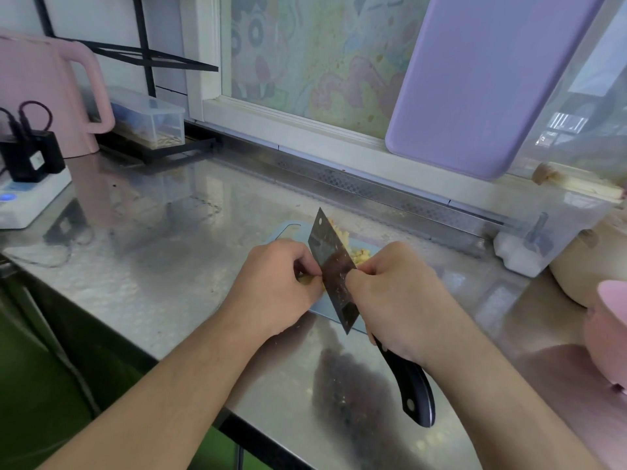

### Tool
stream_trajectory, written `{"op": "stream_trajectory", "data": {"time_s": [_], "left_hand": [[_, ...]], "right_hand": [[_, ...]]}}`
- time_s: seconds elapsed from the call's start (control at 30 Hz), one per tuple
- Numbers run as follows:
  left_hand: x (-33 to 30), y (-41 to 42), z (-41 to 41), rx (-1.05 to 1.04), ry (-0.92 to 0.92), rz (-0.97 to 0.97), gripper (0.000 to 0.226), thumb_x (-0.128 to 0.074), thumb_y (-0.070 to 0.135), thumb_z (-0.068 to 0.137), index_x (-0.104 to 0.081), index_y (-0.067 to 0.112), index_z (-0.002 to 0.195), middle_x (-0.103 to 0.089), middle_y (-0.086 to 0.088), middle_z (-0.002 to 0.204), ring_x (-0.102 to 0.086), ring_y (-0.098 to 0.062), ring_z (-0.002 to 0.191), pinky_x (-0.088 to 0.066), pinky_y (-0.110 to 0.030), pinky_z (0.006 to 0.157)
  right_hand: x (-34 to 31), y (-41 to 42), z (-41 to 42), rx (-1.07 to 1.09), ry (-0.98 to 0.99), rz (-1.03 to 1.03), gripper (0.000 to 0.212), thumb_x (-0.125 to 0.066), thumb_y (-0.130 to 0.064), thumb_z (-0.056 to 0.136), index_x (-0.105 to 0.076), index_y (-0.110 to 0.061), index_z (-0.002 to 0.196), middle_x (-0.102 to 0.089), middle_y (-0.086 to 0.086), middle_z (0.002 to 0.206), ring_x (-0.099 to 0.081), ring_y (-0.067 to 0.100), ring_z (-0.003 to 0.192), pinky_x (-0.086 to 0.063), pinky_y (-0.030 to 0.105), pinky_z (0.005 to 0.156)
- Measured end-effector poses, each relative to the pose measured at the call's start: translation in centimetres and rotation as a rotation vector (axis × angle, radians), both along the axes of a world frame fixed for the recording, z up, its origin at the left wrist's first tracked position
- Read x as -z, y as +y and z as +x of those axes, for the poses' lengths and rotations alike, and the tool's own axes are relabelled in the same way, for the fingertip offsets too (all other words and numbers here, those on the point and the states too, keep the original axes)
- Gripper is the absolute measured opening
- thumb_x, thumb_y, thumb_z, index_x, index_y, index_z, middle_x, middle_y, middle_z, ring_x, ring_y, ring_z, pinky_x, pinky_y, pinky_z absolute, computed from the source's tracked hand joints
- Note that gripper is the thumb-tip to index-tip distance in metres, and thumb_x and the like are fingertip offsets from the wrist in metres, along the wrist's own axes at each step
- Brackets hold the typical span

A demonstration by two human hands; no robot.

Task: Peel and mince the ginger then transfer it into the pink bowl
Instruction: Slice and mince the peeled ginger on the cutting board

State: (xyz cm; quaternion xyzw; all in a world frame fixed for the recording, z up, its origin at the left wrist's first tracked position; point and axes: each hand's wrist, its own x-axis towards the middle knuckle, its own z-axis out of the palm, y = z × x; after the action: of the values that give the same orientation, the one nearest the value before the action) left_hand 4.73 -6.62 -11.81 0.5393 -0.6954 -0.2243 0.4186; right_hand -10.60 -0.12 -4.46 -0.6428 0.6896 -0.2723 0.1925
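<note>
Right hand (400, 300) grips my knife (334, 266); left hand (278, 286) pinches its blade. Ginger (356, 256) bits look wet, sticky, light; I'd scoop them.

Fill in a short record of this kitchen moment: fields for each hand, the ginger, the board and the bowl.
left hand: fingers curled at the cleaver blade's left face
right hand: grips the cleaver where blade meets handle
ginger: chopped yellow bits beyond the blade
cutting board: pale blue, on the steel counter
pink bowl: at right edge, contents not visible
</note>
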Motion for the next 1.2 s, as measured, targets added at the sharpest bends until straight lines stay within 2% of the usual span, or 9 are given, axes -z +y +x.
{"op": "stream_trajectory", "data": {"time_s": [0.13,0.3,0.43,0.57,0.73,0.8,0.93,1.07,1.2], "left_hand": [[0.0,0.0,0.0,-0.008,-0.004,0.006,0.017,-0.078,0.018,0.081,-0.072,0.031,0.072,-0.070,0.015,0.080,-0.067,-0.004,0.073,-0.057,-0.028,0.067],[0.0,0.0,0.1,-0.007,-0.018,0.004,0.017,-0.079,0.019,0.081,-0.072,0.032,0.072,-0.070,0.015,0.082,-0.067,-0.005,0.075,-0.057,-0.029,0.068],[-0.1,0.3,0.1,0.013,-0.025,0.021,0.018,-0.080,0.020,0.079,-0.069,0.033,0.076,-0.069,0.014,0.084,-0.067,-0.006,0.067,-0.055,-0.027,0.061],[-0.2,0.3,0.1,0.018,-0.050,-0.005,0.022,-0.082,0.018,0.076,-0.067,0.033,0.077,-0.067,0.014,0.086,-0.066,-0.005,0.076,-0.057,-0.030,0.070],[0.0,0.2,0.1,0.031,-0.038,-0.009,0.023,-0.081,0.015,0.077,-0.067,0.032,0.077,-0.069,0.014,0.084,-0.068,-0.007,0.078,-0.059,-0.035,0.074],[0.0,0.1,0.2,0.033,-0.017,0.007,0.022,-0.080,0.014,0.077,-0.069,0.032,0.078,-0.071,0.014,0.083,-0.069,-0.006,0.077,-0.060,-0.035,0.074],[-0.1,0.2,0.2,0.010,0.006,0.032,0.020,-0.078,0.015,0.079,-0.069,0.033,0.080,-0.072,0.012,0.084,-0.072,-0.013,0.072,-0.061,-0.038,0.066],[-0.5,0.4,0.2,-0.034,-0.031,0.035,0.017,-0.079,0.019,0.081,-0.069,0.034,0.082,-0.068,0.016,0.090,-0.069,-0.010,0.074,-0.058,-0.030,0.061],[-0.4,0.3,0.3,-0.045,-0.042,0.044,0.016,-0.080,0.022,0.078,-0.068,0.034,0.079,-0.067,0.015,0.087,-0.067,-0.012,0.065,-0.057,-0.029,0.056]], "right_hand": [[0.2,-0.2,0.2,0.012,0.033,0.015,0.021,-0.050,-0.016,0.083,-0.047,-0.008,0.063,-0.053,0.007,0.047,-0.045,0.024,0.042,-0.043,0.033,0.049],[0.5,-0.4,0.2,0.001,0.041,0.055,0.021,-0.050,-0.015,0.085,-0.049,-0.007,0.066,-0.056,0.010,0.054,-0.047,0.023,0.045,-0.043,0.032,0.051],[0.6,-0.5,0.0,-0.001,0.027,0.059,0.019,-0.049,-0.013,0.083,-0.045,-0.009,0.065,-0.051,0.009,0.050,-0.042,0.024,0.042,-0.038,0.031,0.048],[0.7,-0.4,-0.4,-0.014,0.020,0.051,0.024,-0.051,-0.016,0.081,-0.038,-0.011,0.061,-0.045,0.008,0.047,-0.038,0.024,0.043,-0.037,0.034,0.050],[0.2,-0.1,-0.6,-0.036,-0.003,0.017,0.028,-0.051,-0.014,0.081,-0.035,-0.001,0.062,-0.041,0.010,0.049,-0.035,0.021,0.046,-0.033,0.035,0.052],[0.0,0.1,-0.7,-0.030,-0.005,-0.010,0.029,-0.052,-0.013,0.082,-0.035,-0.004,0.061,-0.038,0.009,0.048,-0.033,0.022,0.046,-0.032,0.035,0.051],[-0.4,0.3,-0.7,-0.024,-0.009,-0.040,0.029,-0.051,-0.012,0.083,-0.034,-0.005,0.061,-0.035,0.006,0.047,-0.029,0.023,0.045,-0.028,0.032,0.050],[-0.6,0.5,-0.6,-0.035,-0.054,-0.033,0.030,-0.051,-0.010,0.085,-0.036,0.002,0.063,-0.037,0.009,0.047,-0.030,0.022,0.043,-0.027,0.032,0.048],[-0.6,0.5,-0.5,-0.044,-0.082,-0.023,0.033,-0.050,-0.012,0.087,-0.039,0.000,0.059,-0.041,0.012,0.047,-0.032,0.021,0.042,-0.029,0.031,0.048]]}}
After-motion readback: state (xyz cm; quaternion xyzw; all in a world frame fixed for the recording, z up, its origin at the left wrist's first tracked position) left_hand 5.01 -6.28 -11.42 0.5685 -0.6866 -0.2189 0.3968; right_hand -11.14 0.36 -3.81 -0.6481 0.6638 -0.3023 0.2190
